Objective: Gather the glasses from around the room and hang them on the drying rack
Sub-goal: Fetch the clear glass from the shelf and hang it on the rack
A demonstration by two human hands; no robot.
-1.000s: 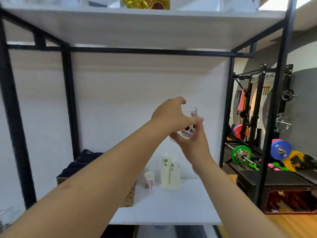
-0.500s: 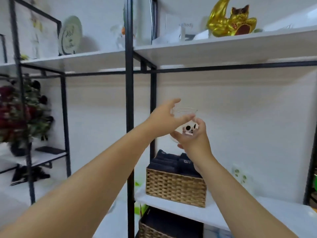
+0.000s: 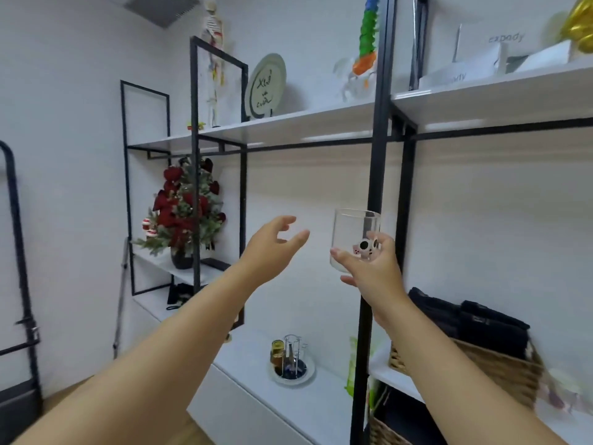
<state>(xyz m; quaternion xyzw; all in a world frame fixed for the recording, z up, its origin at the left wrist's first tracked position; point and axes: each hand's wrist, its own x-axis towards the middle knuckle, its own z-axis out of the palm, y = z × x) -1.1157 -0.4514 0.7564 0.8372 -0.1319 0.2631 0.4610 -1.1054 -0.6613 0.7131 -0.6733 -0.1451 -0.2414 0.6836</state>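
Note:
My right hand (image 3: 372, 264) holds a clear glass (image 3: 351, 239) upright by its lower part; a small cartoon print shows near its base. To the left of the glass, my left hand (image 3: 272, 245) hangs in the air with its fingers spread and nothing in it. Low on the white counter stands the wire drying rack (image 3: 292, 358) on a round white tray, with an amber glass (image 3: 277, 351) on its left side.
A black-framed shelf unit fills the wall; one black post (image 3: 375, 194) runs just behind the glass. A wicker basket (image 3: 494, 370) with dark cloths sits at right. On a left shelf stands a red flower arrangement (image 3: 186, 213), and a round plate (image 3: 266, 86) stands higher up.
My left hand has let go of the glass and moved left, fingers spread. The view has swung left along the shelves, bringing the drying rack into sight.

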